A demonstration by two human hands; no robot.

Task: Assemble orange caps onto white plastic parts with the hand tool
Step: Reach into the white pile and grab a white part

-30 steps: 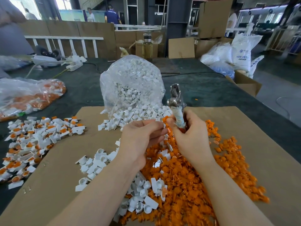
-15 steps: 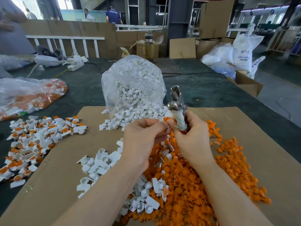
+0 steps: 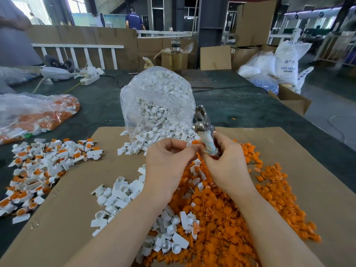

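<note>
My right hand grips the cloth-wrapped handle of a metal hand tool, whose head points up. My left hand pinches a white plastic part with an orange cap right against the tool's handle. Below both hands lies a heap of loose orange caps on a cardboard sheet. Loose white parts lie to the left of the caps.
An open clear bag of white parts stands just behind the hands. A pile of assembled white-and-orange pieces covers the left of the table, with another bag behind it. Cardboard boxes and sacks stand at the far right.
My hands stay together over the orange heap. The left fingers have brought the capped white part up against the tool handle. The tool stays upright.
</note>
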